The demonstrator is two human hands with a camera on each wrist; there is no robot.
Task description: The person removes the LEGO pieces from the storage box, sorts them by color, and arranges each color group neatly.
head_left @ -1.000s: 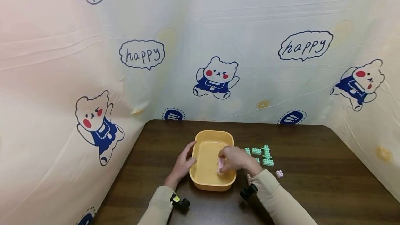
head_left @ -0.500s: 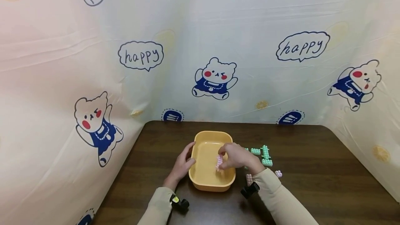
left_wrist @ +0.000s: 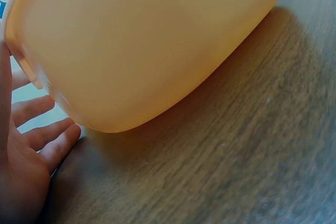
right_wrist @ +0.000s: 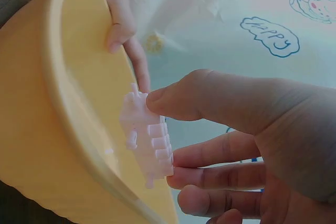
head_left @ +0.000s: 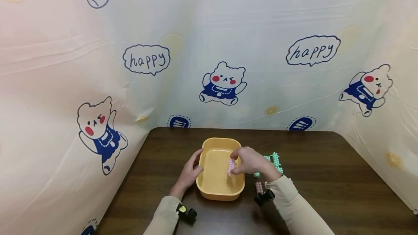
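Observation:
Between its thumb and fingers, my right hand (head_left: 250, 160) pinches a pink toy building brick piece (head_left: 231, 167) over the inside of a yellow plastic tub (head_left: 220, 196). Studs and small side pegs show on this pink piece (right_wrist: 144, 135) in the right wrist view. At the tub's left side, my left hand (head_left: 189, 174) holds the rim. In the left wrist view, the fingers of that left hand (left_wrist: 32, 145) lie against the tub's outer wall (left_wrist: 147, 51). Its thumb overlaps the rim in the right wrist view.
Several green building bricks (head_left: 276, 160) lie right of the tub on the dark wooden table (head_left: 326, 177), partly behind my right forearm. A pink brick (head_left: 259, 188) is near my right wrist. Another pink one (head_left: 290, 180) is mostly covered by the sleeve. A printed curtain (head_left: 183, 82) hangs behind.
My right hand has lifted slightly and shifted right within the tub, carrying the pink brick piece. The left hand stays at the rim. The head view has shifted a little.

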